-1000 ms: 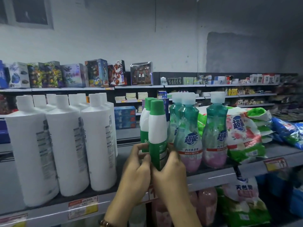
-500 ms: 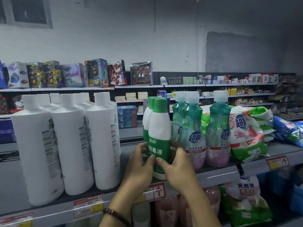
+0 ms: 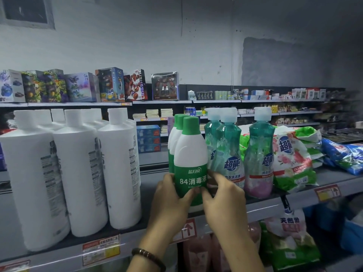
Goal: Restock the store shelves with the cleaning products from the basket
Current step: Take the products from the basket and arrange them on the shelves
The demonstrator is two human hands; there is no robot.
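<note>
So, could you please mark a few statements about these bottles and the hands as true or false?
1. The left hand and right hand both grip the green-capped, white-and-green plastic disinfectant bottle. True.
2. That bottle lies on its side. False: it stands upright.
3. Just right of it stand teal plastic detergent bottles with white caps. True.
4. Nothing stands to its left. False: tall white plastic bottles stand there.

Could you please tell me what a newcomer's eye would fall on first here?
First, the green-capped green-and-white plastic disinfectant bottle at the front of the grey metal shelf, gripped low by the left hand and the right hand. Then the tall white plastic bottles ranked to its left, and the teal translucent white-capped detergent bottles just to its right.
</note>
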